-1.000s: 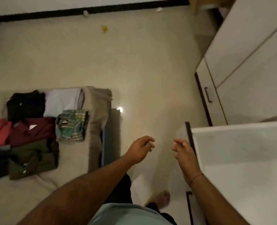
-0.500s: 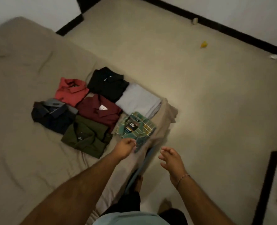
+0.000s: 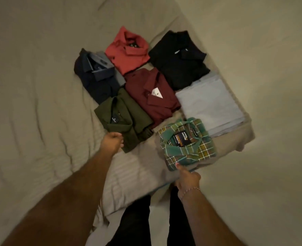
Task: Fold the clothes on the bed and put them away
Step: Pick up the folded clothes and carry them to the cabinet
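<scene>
**Dim, warm light with motion blur**

The room is dim and yellowish. Light falls softly, without glare or hard shadows. Both forearms smear with motion blur, the frame's edges are soft and bent by the wide lens, and dark fabrics lose detail.

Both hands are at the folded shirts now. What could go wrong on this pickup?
The right hand touches only the plaid shirt's near corner; lifted from there, it may unfold. That shirt lies near the bed edge and could slide off. The left hand at the olive shirt could disturb the overlapped maroon shirt.
</scene>
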Available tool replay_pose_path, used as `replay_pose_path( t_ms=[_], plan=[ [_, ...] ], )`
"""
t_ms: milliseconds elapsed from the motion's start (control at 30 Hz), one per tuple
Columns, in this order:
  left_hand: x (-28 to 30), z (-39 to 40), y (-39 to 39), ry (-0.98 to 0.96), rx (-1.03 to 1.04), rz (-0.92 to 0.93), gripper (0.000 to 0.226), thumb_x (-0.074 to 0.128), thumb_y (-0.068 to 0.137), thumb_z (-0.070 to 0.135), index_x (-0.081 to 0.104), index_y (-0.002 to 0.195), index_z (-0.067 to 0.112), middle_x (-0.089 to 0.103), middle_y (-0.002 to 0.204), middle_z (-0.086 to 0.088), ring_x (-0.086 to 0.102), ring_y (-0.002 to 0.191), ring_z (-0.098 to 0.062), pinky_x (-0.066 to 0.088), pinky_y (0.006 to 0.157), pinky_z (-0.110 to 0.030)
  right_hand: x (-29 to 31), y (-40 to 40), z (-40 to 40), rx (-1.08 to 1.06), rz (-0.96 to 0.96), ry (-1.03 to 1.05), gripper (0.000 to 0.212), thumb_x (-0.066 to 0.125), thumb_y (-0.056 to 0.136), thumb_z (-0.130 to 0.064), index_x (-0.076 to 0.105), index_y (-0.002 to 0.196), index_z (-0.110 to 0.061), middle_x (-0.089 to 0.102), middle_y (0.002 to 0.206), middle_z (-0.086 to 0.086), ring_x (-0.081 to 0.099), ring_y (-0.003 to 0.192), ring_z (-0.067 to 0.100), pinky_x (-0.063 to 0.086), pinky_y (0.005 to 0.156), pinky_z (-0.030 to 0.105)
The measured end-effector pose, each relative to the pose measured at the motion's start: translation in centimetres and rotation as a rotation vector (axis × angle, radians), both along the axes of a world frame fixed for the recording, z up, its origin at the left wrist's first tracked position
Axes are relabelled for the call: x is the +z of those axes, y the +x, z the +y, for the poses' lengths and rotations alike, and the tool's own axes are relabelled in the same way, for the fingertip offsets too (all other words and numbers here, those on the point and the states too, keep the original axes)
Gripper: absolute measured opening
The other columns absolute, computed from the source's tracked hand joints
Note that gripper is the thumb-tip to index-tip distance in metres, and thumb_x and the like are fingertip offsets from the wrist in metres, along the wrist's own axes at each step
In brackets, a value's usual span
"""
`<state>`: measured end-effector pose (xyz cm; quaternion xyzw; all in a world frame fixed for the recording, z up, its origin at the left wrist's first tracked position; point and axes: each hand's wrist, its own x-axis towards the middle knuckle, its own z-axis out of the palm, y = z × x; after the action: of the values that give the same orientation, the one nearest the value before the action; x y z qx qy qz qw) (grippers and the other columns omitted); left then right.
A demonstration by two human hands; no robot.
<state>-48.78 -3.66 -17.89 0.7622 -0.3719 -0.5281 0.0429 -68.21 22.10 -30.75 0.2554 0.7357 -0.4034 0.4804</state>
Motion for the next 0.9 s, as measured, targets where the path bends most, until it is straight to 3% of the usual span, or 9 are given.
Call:
replay_pose_path(
  t_ms=[100,200,267,333,467,567,667,767,900],
  plan=[
    [-1.5,-1.2,1.1,0.078,0.048,-0.016,0.013,0.061,0.102,0.014,0.057,0.113,0.019,0.061,0.098,-0.013,0.058,0.071,-0.021,0.049,0.064,-0.032,4.7,-0.6,-2.3,-0.089,-0.051,-0.011,0.118,0.102,0.031,-0.049,0.051,0.131,-0.015,0.069,0.121,0.011,0.07,0.099,0.031,0.06,0.09,0.057],
    [-2.7,-2.3,1.4,-0.056,0.102,-0.034,0.048,0.07,0.097,0.014,0.043,0.136,0.022,0.054,0.12,-0.009,0.06,0.096,-0.028,0.057,0.078,-0.048,8.3,-2.3,-4.5,-0.129,-0.116,-0.058,0.06,0.091,0.077,-0.032,0.062,0.126,-0.01,0.071,0.105,0.007,0.065,0.084,0.019,0.057,0.078,0.038],
    [-3.5,-2.8,1.3,-0.11,0.168,0.063,0.057,0.07,0.097,0.012,0.038,0.143,0.021,0.056,0.127,-0.004,0.06,0.108,-0.025,0.051,0.088,-0.045,8.4,-3.0,-5.1,-0.118,-0.147,-0.033,0.046,0.085,0.085,-0.03,0.066,0.121,-0.009,0.068,0.091,0.006,0.06,0.074,0.016,0.054,0.072,0.034],
    [-4.1,-3.2,1.2,-0.057,0.297,0.194,0.055,0.069,0.098,0.019,0.04,0.143,0.027,0.061,0.133,0.003,0.061,0.115,-0.017,0.049,0.098,-0.043,8.2,-3.2,-5.7,-0.12,-0.12,-0.04,0.044,0.084,0.086,-0.022,0.062,0.123,-0.011,0.068,0.097,0.005,0.058,0.073,0.014,0.052,0.067,0.031],
    [-5.0,-4.2,1.5,0.029,0.473,0.253,0.047,0.063,0.1,0.043,0.052,0.142,0.027,0.065,0.135,0.001,0.062,0.119,-0.018,0.045,0.081,-0.032,7.9,-3.0,-6.2,-0.186,-0.052,-0.076,0.061,0.086,0.081,-0.012,0.054,0.133,-0.014,0.067,0.127,0.007,0.063,0.094,0.018,0.053,0.075,0.034],
    [-5.5,-5.0,1.9,0.095,0.588,0.333,0.051,0.057,0.099,0.057,0.062,0.136,0.023,0.068,0.131,-0.002,0.064,0.12,-0.022,0.052,0.083,-0.035,7.6,-3.0,-6.4,-0.202,-0.057,-0.147,0.051,0.088,0.078,-0.017,0.061,0.122,-0.02,0.07,0.119,0.006,0.064,0.088,0.017,0.053,0.069,0.032],
    [-5.9,-5.5,2.0,0.079,0.62,0.394,0.042,0.058,0.102,0.052,0.063,0.129,0.019,0.07,0.118,-0.007,0.068,0.108,-0.025,0.058,0.082,-0.042,7.6,-3.4,-7.0,-0.222,-0.093,-0.263,0.061,0.091,0.068,-0.022,0.065,0.122,-0.019,0.073,0.11,0.002,0.068,0.088,0.016,0.058,0.073,0.033],
    [-6.1,-5.7,1.7,0.035,0.641,0.454,0.035,0.068,0.098,0.041,0.068,0.125,0.018,0.074,0.118,-0.007,0.072,0.102,-0.022,0.06,0.078,-0.04,7.2,-3.8,-7.8,-0.241,-0.112,-0.331,0.071,0.089,0.066,-0.019,0.065,0.132,-0.019,0.075,0.123,0.005,0.07,0.113,0.029,0.057,0.096,0.055],
    [-6.7,-6.0,1.6,0.063,0.605,0.596,0.047,0.076,0.092,0.035,0.067,0.134,0.017,0.073,0.128,-0.009,0.071,0.116,-0.027,0.057,0.098,-0.05,7.1,-4.3,-8.4,-0.245,-0.113,-0.385,0.05,0.08,0.083,-0.007,0.066,0.129,-0.018,0.074,0.125,0.008,0.071,0.112,0.033,0.057,0.094,0.058]
  ],
)
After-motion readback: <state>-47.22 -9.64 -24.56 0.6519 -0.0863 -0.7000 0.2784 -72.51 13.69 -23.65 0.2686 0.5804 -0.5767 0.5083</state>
